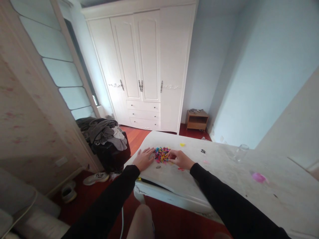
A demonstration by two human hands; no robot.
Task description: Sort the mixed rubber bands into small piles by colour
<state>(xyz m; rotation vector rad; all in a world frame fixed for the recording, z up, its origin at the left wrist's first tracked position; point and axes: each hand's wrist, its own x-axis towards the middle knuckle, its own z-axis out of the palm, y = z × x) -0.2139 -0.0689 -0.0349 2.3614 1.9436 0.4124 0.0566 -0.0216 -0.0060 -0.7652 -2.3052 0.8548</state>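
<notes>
A heap of small multicoloured pieces (162, 154) lies on the white table (219, 172), too small to tell their kind. My left hand (144, 159) rests on the tabletop at the heap's left side, fingers stretched out and the tips near it. At the right edge of the heap, my right hand (181, 159) has its thumb and fingers bent together in a pinch. Whatever sits between those fingertips is hidden or too small to name. Just below the heap is a small dark oval item (158, 167). Red pieces (180, 169) lie under my right wrist.
Farther right are a yellow piece (182, 144), a small black item (203, 151), a pale pink piece (205, 161), a clear glass (241, 152) and a bright pink object (259, 177). Clothes cover a black case (109, 151) on the left. A white wardrobe (147, 59) stands behind.
</notes>
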